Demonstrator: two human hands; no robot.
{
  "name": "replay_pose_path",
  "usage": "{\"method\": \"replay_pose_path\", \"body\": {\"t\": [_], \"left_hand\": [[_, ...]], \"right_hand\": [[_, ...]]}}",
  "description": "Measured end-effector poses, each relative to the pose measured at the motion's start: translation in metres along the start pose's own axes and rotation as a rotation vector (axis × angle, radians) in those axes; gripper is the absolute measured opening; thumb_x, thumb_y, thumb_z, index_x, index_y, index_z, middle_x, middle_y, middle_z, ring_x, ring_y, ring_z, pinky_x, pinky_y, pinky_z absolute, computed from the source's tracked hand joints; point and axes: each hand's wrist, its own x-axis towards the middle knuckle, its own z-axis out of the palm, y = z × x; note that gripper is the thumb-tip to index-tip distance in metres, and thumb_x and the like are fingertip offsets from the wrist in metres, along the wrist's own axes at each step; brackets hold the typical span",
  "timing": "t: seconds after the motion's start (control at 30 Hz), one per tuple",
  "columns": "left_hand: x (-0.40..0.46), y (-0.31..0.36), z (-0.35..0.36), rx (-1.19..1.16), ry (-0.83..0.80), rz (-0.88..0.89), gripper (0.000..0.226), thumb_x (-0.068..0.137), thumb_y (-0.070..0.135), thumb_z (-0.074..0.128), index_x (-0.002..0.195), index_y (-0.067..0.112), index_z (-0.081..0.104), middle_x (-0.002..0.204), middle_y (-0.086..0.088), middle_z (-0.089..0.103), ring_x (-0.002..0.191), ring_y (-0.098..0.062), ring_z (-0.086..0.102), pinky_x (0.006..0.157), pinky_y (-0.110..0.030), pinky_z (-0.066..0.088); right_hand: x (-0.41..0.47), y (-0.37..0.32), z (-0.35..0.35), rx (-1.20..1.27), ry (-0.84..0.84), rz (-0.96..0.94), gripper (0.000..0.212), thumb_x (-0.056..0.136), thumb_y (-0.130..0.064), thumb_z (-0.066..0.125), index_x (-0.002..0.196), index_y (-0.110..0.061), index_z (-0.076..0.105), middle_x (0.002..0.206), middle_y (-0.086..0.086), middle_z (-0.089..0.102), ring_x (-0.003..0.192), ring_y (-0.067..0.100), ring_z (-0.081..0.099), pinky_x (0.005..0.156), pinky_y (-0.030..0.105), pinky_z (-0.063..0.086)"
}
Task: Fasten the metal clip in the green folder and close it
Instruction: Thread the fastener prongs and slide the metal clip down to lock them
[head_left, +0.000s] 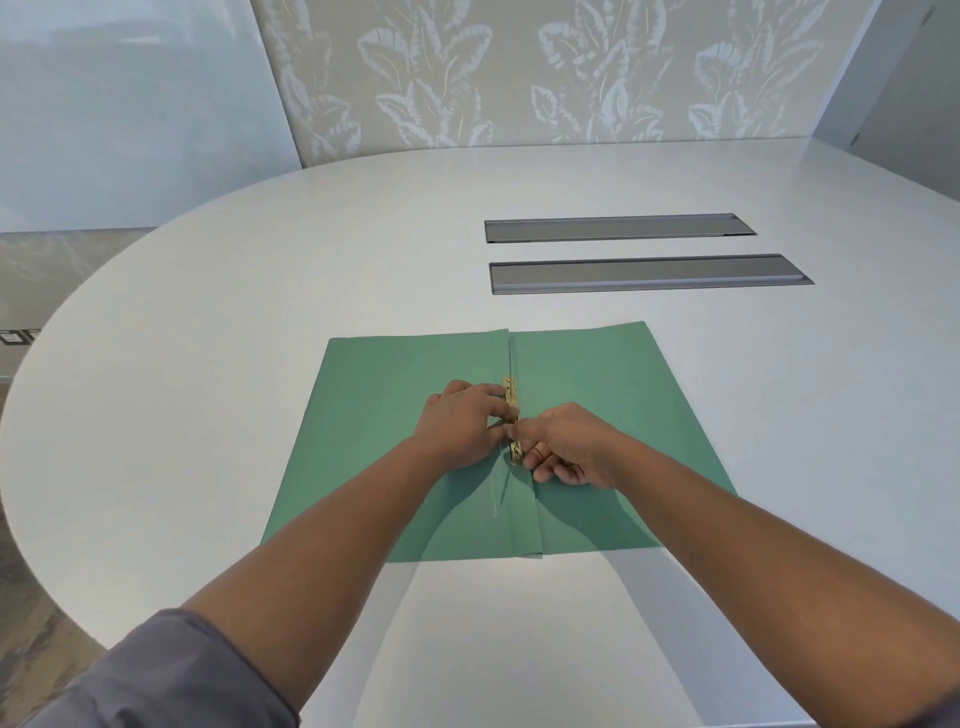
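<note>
Green folder (597, 415) open flat at centre frame on white table (260, 312), both covers spread, spine crease running from upper centre down toward lower centre. Metal clip (511, 395), brass-coloured, seated along the crease at mid-frame; upper end visible, middle and lower stretch mostly hidden under the hands.

Left hand (462, 426) pressed on left cover just beside the clip, fingers (493, 392) curled down onto its upper part; pinch or plain press: cannot tell. Right hand (569, 441) from the right, fingers bunched at the lower end of the clip, thumb and forefinger apparently closed on a small part there; exact piece held too small to make out.

Step in hand, judged: fastening the clip; folder not yet closed.

For doing it well:
- Hold left hand as anchor, keeping clip base flat against spine so nothing lifts or twists.
- Bend or slide with the right only, along the line of the crease, not across it.
- Press each prong fully flat; any raised end likely to catch the cover on closing.
- Check both ends seated before releasing.
- Crease near lower centre shows slight buckling; smooth before folding.
- Close by swinging one cover over, edges matched.

Two grey recessed slots (623, 249) at upper right, well apart, no obstruction.
</note>
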Motion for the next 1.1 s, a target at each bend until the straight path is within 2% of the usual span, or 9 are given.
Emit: {"method": "replay_pose_path", "body": {"t": [0.13, 0.27, 0.37, 0.5, 0.57, 0.7, 0.8, 0.93, 1.1], "left_hand": [[0.0, 0.001, 0.0, -0.026, 0.001, -0.014, 0.034, 0.089, 0.057, 0.061, 0.12, 0.045, 0.068, 0.15, 0.02, 0.048, 0.139, -0.023, 0.036, 0.107, -0.045, 0.032], [-0.001, 0.001, 0.0, -0.036, 0.002, -0.022, 0.035, 0.088, 0.059, 0.062, 0.119, 0.044, 0.068, 0.15, 0.02, 0.047, 0.14, -0.022, 0.035, 0.107, -0.045, 0.031], [-0.002, 0.002, 0.001, -0.053, 0.015, -0.032, 0.037, 0.088, 0.058, 0.063, 0.122, 0.044, 0.067, 0.15, 0.021, 0.048, 0.139, -0.021, 0.035, 0.108, -0.044, 0.031], [-0.003, 0.004, 0.003, -0.066, 0.032, -0.04, 0.035, 0.088, 0.057, 0.063, 0.121, 0.044, 0.068, 0.148, 0.021, 0.05, 0.138, -0.02, 0.036, 0.107, -0.044, 0.032], [-0.002, 0.004, 0.002, -0.059, 0.032, -0.045, 0.035, 0.088, 0.056, 0.063, 0.12, 0.043, 0.069, 0.148, 0.021, 0.05, 0.137, -0.019, 0.037, 0.105, -0.044, 0.032], [-0.003, 0.005, 0.003, -0.062, 0.039, -0.051, 0.033, 0.089, 0.055, 0.063, 0.119, 0.042, 0.069, 0.147, 0.021, 0.051, 0.137, -0.019, 0.038, 0.105, -0.043, 0.032], [-0.004, 0.006, 0.004, -0.056, 0.046, -0.053, 0.032, 0.09, 0.052, 0.062, 0.12, 0.043, 0.069, 0.147, 0.022, 0.051, 0.138, -0.019, 0.038, 0.106, -0.043, 0.033], [-0.002, 0.005, 0.002, -0.048, 0.037, -0.06, 0.031, 0.09, 0.05, 0.062, 0.12, 0.044, 0.069, 0.147, 0.023, 0.05, 0.138, -0.017, 0.038, 0.107, -0.042, 0.034], [-0.001, 0.005, 0.003, -0.055, 0.024, -0.057, 0.031, 0.088, 0.055, 0.064, 0.116, 0.044, 0.069, 0.148, 0.023, 0.049, 0.139, -0.017, 0.037, 0.107, -0.043, 0.033]], "right_hand": [[-0.002, 0.002, -0.001, -0.008, -0.008, -0.012, 0.01, 0.082, -0.012, 0.073, 0.081, -0.01, 0.063, 0.068, 0.008, 0.069, 0.046, 0.013, 0.06, 0.042, 0.016, 0.038], [-0.005, 0.009, 0.002, -0.007, 0.06, -0.132, 0.009, 0.081, 0.004, 0.066, 0.078, -0.004, 0.066, 0.068, 0.016, 0.068, 0.042, 0.014, 0.056, 0.041, 0.019, 0.039], [-0.006, 0.019, 0.005, -0.107, 0.139, -0.249, 0.011, 0.083, 0.004, 0.064, 0.075, 0.004, 0.072, 0.063, 0.012, 0.066, 0.047, 0.016, 0.055, 0.047, 0.024, 0.044], [-0.008, 0.025, 0.01, -0.292, 0.202, -0.344, 0.024, 0.08, 0.0, 0.062, 0.061, -0.01, 0.072, 0.049, -0.01, 0.058, 0.047, 0.009, 0.048, 0.05, 0.025, 0.041], [-0.009, 0.025, 0.013, -0.357, 0.213, -0.362, 0.027, 0.079, 0.0, 0.06, 0.057, -0.012, 0.069, 0.042, -0.013, 0.052, 0.039, 0.004, 0.041, 0.046, 0.021, 0.036], [-0.013, 0.024, 0.019, -0.474, 0.25, -0.388, 0.023, 0.082, -0.003, 0.058, 0.063, -0.008, 0.071, 0.05, -0.007, 0.055, 0.043, 0.008, 0.043, 0.045, 0.022, 0.036], [-0.014, 0.02, 0.027, -0.447, 0.255, -0.356, 0.029, 0.083, -0.002, 0.053, 0.056, -0.008, 0.057, 0.057, 0.003, 0.052, 0.049, 0.019, 0.039, 0.049, 0.026, 0.034], [-0.016, 0.019, 0.037, -0.367, 0.288, -0.323, 0.036, 0.086, -0.001, 0.052, 0.053, -0.013, 0.046, 0.055, 0.002, 0.042, 0.052, 0.021, 0.035, 0.05, 0.03, 0.031], [-0.023, 0.028, 0.047, -0.665, 0.299, -0.405, 0.032, 0.091, -0.005, 0.049, 0.061, -0.013, 0.044, 0.061, 0.003, 0.047, 0.06, 0.027, 0.046, 0.049, 0.029, 0.029]]}}
